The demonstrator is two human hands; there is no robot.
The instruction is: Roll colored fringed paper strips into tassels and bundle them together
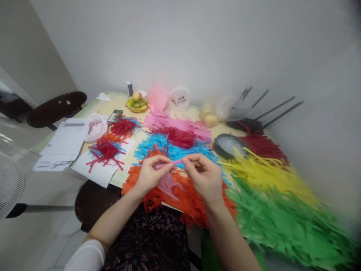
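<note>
A pink paper strip (178,162) is stretched between my two hands, above the fringed paper. My left hand (154,171) pinches one end between thumb and fingers, and more pink strips (169,186) dangle below it. At the other end, my right hand (204,177) is closed on the strip with thumb and forefinger. Beneath the hands lies orange fringed paper (191,199). Just beyond it are blue fringed paper (149,145), dark red fringe (182,138) and pink fringe (194,128).
Green fringe (282,214), yellow fringe (265,177) and a dark round bowl (225,145) lie right. Left are strip bundles (108,150), white papers (66,139), a phone (115,116) and a plastic bowl (96,128). A fruit bowl (137,109) stands near the wall. A fan (9,188) is far left.
</note>
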